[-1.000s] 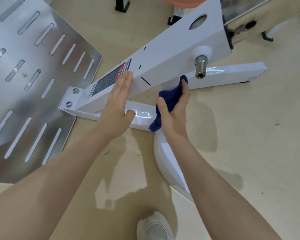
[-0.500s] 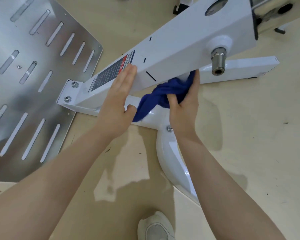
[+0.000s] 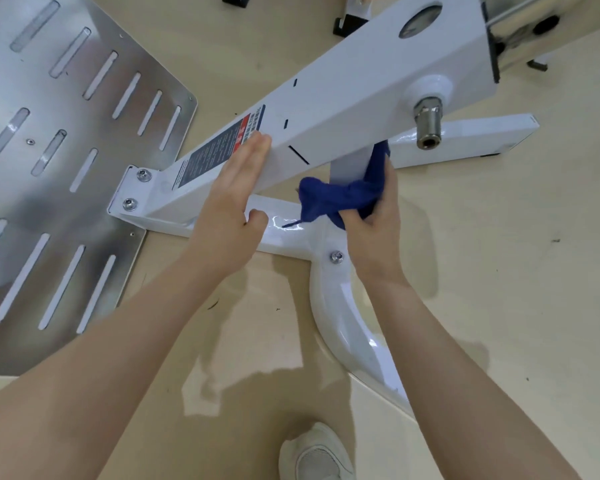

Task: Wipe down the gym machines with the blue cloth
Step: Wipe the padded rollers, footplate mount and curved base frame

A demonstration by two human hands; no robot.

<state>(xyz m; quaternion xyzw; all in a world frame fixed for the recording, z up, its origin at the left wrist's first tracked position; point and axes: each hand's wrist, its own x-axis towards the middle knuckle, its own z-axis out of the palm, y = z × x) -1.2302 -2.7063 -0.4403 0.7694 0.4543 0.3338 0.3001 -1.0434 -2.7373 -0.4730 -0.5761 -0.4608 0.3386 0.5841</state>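
Your right hand (image 3: 371,223) has its fingers curled round the bunched blue cloth (image 3: 340,199), pressing it against the short white upright post (image 3: 349,166) under the slanted white beam (image 3: 343,109) of the gym machine. Your left hand (image 3: 229,206) lies flat, fingers straight and together, against the beam's lower edge beside the warning label (image 3: 219,150); its thumb seems tucked underneath. The slotted metal footplate (image 3: 49,150) lies left on the floor (image 3: 499,271).
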